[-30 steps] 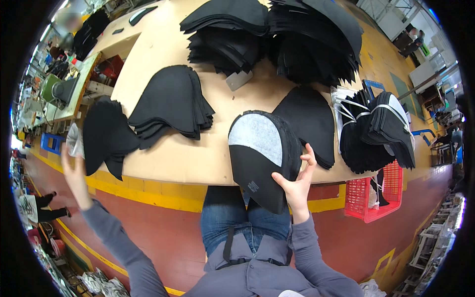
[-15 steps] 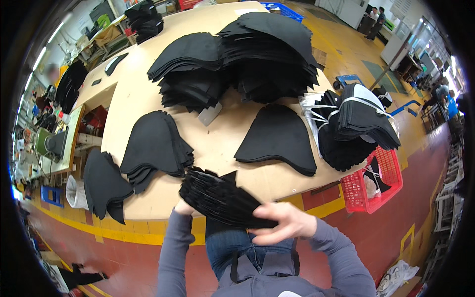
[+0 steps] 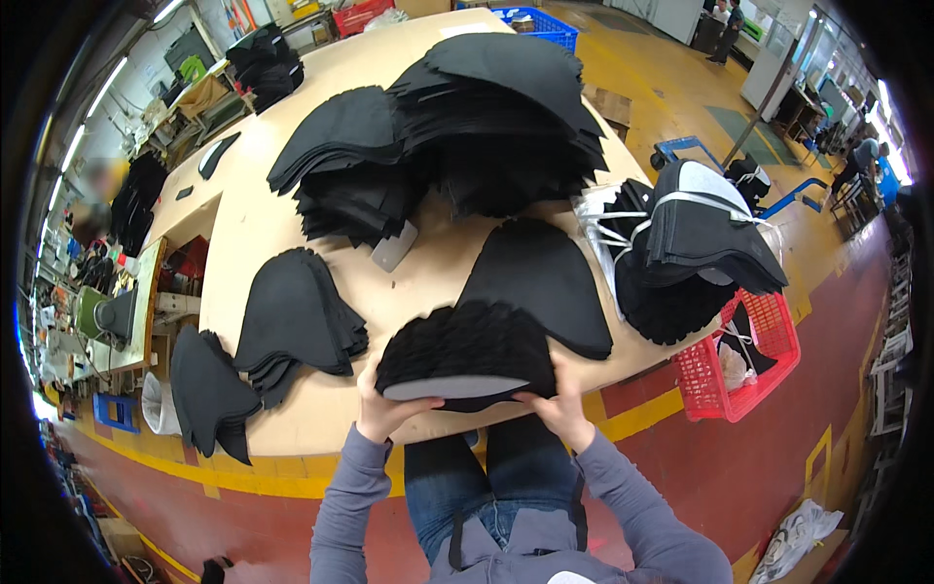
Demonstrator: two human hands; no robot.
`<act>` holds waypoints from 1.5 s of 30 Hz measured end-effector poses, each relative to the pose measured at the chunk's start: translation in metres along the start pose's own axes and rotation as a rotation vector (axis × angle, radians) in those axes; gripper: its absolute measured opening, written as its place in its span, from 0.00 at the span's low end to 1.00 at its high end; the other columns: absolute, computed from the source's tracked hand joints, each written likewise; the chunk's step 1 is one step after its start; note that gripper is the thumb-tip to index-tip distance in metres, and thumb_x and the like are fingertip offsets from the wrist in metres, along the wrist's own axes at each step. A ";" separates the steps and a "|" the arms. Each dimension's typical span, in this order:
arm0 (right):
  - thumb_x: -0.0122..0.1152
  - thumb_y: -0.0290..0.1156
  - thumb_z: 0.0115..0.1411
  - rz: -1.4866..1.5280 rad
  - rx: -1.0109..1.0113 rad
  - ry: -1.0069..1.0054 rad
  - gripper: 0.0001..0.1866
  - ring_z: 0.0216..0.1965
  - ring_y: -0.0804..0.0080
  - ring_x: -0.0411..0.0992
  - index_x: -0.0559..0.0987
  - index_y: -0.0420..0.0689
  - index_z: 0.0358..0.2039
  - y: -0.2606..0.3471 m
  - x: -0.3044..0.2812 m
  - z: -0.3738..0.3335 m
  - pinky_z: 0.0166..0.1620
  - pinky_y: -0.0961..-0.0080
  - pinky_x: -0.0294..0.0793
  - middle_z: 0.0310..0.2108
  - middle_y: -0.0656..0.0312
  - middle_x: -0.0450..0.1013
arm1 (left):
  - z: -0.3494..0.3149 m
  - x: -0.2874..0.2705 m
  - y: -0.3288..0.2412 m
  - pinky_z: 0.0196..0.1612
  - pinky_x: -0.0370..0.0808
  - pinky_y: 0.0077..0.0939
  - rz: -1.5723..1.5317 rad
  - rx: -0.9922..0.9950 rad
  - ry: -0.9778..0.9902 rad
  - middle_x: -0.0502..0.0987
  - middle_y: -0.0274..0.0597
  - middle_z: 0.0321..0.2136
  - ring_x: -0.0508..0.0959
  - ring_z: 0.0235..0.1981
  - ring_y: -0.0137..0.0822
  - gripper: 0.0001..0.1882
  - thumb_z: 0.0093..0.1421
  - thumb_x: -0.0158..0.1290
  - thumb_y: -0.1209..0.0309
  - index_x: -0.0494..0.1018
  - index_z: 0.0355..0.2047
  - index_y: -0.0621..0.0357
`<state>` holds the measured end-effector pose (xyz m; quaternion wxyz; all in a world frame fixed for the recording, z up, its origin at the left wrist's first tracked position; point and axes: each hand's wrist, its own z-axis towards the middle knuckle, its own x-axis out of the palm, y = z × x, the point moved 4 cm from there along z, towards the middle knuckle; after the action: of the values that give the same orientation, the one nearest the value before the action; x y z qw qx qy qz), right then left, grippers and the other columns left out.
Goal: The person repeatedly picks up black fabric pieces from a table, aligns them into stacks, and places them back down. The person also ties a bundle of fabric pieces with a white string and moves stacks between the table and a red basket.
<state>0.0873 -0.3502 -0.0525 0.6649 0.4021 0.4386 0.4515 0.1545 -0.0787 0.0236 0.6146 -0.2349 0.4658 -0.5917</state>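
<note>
Both hands grip a thick stack of black cut pieces (image 3: 465,341) at the table's near edge. The layered, ragged edges face up and away, and a light grey surface shows along the side nearest me. My left hand (image 3: 381,401) is closed round its left end, thumb along the grey face. At the other end my right hand (image 3: 566,401) clasps it the same way. Just behind lies a flat pile of black bell-shaped pieces (image 3: 538,268), partly covered by the held stack. Fanned piles of similar pieces lie to the left, one larger (image 3: 292,302) and one smaller (image 3: 206,384).
Tall heaps of black pieces (image 3: 501,88) fill the far middle of the pale table (image 3: 243,195). A bundle tied with white straps (image 3: 696,229) sits at the right edge, above a red plastic basket (image 3: 715,389). A sewing machine (image 3: 105,313) stands off to the left.
The stack has been turned so its grey face shows towards me and its ragged edges point up. My right hand has closed on its right end; the stack sits further over the table.
</note>
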 end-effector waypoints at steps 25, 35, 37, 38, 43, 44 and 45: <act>0.78 0.44 0.46 -0.116 0.528 0.243 0.49 0.57 0.60 0.70 0.63 0.33 0.62 -0.028 -0.091 0.072 0.61 0.69 0.67 0.55 0.46 0.70 | 0.057 0.107 0.062 0.57 0.70 0.29 -0.393 -0.795 0.455 0.75 0.49 0.51 0.75 0.52 0.38 0.39 0.51 0.68 0.58 0.68 0.60 0.63; 0.85 0.36 0.36 -0.007 -0.057 0.186 0.60 0.60 0.50 0.65 0.54 0.39 0.65 0.029 -0.041 0.046 0.63 0.61 0.63 0.58 0.44 0.63 | 0.001 0.019 -0.004 0.65 0.63 0.40 -0.154 0.037 0.005 0.66 0.56 0.58 0.71 0.58 0.47 0.70 0.34 0.78 0.69 0.40 0.69 0.59; 0.82 0.35 0.40 -0.057 -0.193 0.214 0.53 0.59 0.49 0.65 0.58 0.41 0.63 -0.011 -0.017 0.038 0.62 0.59 0.65 0.55 0.47 0.65 | -0.070 0.003 0.140 0.64 0.64 0.41 -0.945 -0.875 -0.139 0.66 0.57 0.57 0.72 0.58 0.51 0.68 0.41 0.74 0.72 0.33 0.72 0.53; 0.79 0.35 0.42 -0.128 -0.316 0.229 0.48 0.57 0.50 0.66 0.61 0.43 0.62 -0.021 -0.013 0.042 0.60 0.58 0.66 0.53 0.49 0.67 | -0.076 0.009 0.135 0.62 0.67 0.41 -0.616 -0.537 -0.062 0.68 0.57 0.55 0.73 0.56 0.50 0.61 0.46 0.70 0.72 0.39 0.71 0.53; 0.76 0.32 0.40 -0.240 -0.448 0.292 0.38 0.50 0.53 0.69 0.67 0.47 0.53 -0.002 -0.017 0.053 0.55 0.60 0.67 0.51 0.56 0.69 | -0.066 0.011 0.123 0.53 0.74 0.41 -0.135 0.249 -0.071 0.75 0.55 0.46 0.76 0.49 0.47 0.27 0.54 0.62 0.75 0.63 0.52 0.56; 0.76 0.32 0.39 -0.226 -0.461 0.293 0.38 0.50 0.53 0.69 0.67 0.47 0.52 0.009 -0.022 0.056 0.55 0.60 0.67 0.50 0.56 0.70 | -0.061 0.013 0.111 0.53 0.74 0.41 -0.095 0.295 -0.065 0.74 0.55 0.46 0.76 0.49 0.47 0.27 0.54 0.62 0.75 0.63 0.51 0.56; 0.76 0.32 0.38 -0.210 -0.474 0.296 0.38 0.51 0.53 0.69 0.68 0.48 0.52 0.016 -0.025 0.055 0.55 0.60 0.66 0.49 0.56 0.70 | -0.056 0.015 0.099 0.53 0.74 0.42 -0.052 0.341 -0.062 0.74 0.55 0.46 0.75 0.50 0.48 0.26 0.54 0.62 0.75 0.63 0.51 0.56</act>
<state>0.1299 -0.3771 -0.0159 0.7120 0.1177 0.4523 0.5240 0.1553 -0.0592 -0.0897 0.6441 -0.1573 0.3332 -0.6704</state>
